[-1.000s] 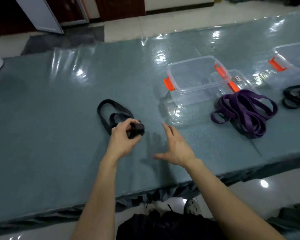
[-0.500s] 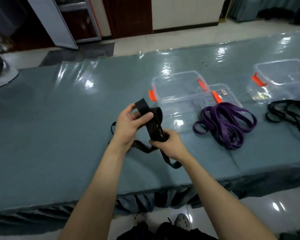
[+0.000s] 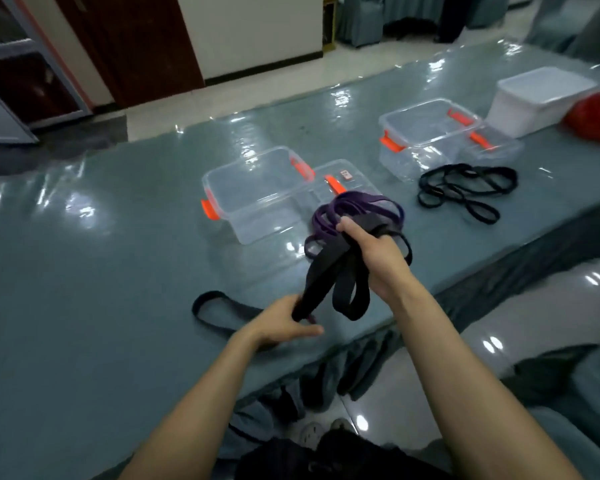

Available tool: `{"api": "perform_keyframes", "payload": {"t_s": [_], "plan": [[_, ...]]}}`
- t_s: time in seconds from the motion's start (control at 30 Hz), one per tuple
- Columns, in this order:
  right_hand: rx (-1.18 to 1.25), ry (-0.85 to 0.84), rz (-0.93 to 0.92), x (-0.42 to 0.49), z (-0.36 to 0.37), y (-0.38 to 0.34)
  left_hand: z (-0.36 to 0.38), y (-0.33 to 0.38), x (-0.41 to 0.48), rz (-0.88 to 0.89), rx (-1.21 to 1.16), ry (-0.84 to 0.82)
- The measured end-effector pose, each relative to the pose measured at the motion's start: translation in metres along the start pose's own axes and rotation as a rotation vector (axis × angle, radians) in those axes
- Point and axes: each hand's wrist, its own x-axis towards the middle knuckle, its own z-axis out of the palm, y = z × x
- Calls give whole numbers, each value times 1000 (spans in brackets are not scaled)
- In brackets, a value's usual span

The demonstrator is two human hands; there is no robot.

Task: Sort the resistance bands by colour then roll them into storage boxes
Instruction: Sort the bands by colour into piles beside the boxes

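A wide black resistance band (image 3: 329, 275) is stretched between both hands above the table's near edge. My right hand (image 3: 378, 254) grips its upper folds, and loops hang down below it. My left hand (image 3: 284, 323) pinches the lower end; a tail loop of the same band lies on the table to the left. Behind my right hand sits a heap of purple bands (image 3: 347, 209). A clear storage box (image 3: 257, 192) with orange clips stands open just beyond, its lid (image 3: 347, 181) beside it.
Thin black bands (image 3: 465, 188) lie to the right, in front of a second clear box (image 3: 426, 133) with orange clips. A white box (image 3: 541, 98) and a red object (image 3: 596, 116) sit at the far right. The table (image 3: 84, 271) is covered in glossy plastic sheet.
My right hand has lifted the band's folds up and to the right, over the purple heap. My left hand has dropped toward the table, pulling the band taut. The view has swung right.
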Motion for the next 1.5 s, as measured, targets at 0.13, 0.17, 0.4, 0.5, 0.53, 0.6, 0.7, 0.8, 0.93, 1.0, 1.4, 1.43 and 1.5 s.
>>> {"api": "perform_keyframes", "payload": {"t_s": [0.13, 0.17, 0.4, 0.5, 0.53, 0.6, 0.7, 0.8, 0.93, 1.0, 1.4, 1.43, 1.5], "plan": [[-94, -87, 142, -6, -50, -7, -18, 20, 17, 104, -182, 172], [-160, -107, 194, -9, -65, -8, -34, 30, 15, 125, -183, 218], [-696, 181, 388, -35, -183, -3, -105, 149, 33, 387, 19, 419], [-1061, 291, 608, -51, -215, -15, -91, 213, 49, 483, 207, 400], [-1172, 301, 623, -55, -221, -20, -82, 232, 53, 504, 249, 396], [-1162, 326, 372, -57, -225, -29, -61, 267, 64, 549, 284, 367], [-707, 185, -79, -46, -197, -34, -25, 313, 82, 622, 296, 277], [-626, 126, -174, -20, -183, -19, 2, 350, 102, 695, 412, 213], [-574, 228, -187, 6, -242, -21, -2, 369, 141, 651, 460, 265], [-659, 206, -150, 18, -273, -42, -10, 373, 160, 599, 496, 303], [-775, -73, -367, 120, -360, -217, -35, 378, 240, 518, 152, 213], [-762, -111, -399, 127, -362, -231, -29, 382, 250, 501, 110, 216], [-673, -218, -430, 140, -359, -261, -13, 390, 271, 449, -69, 166]]}}
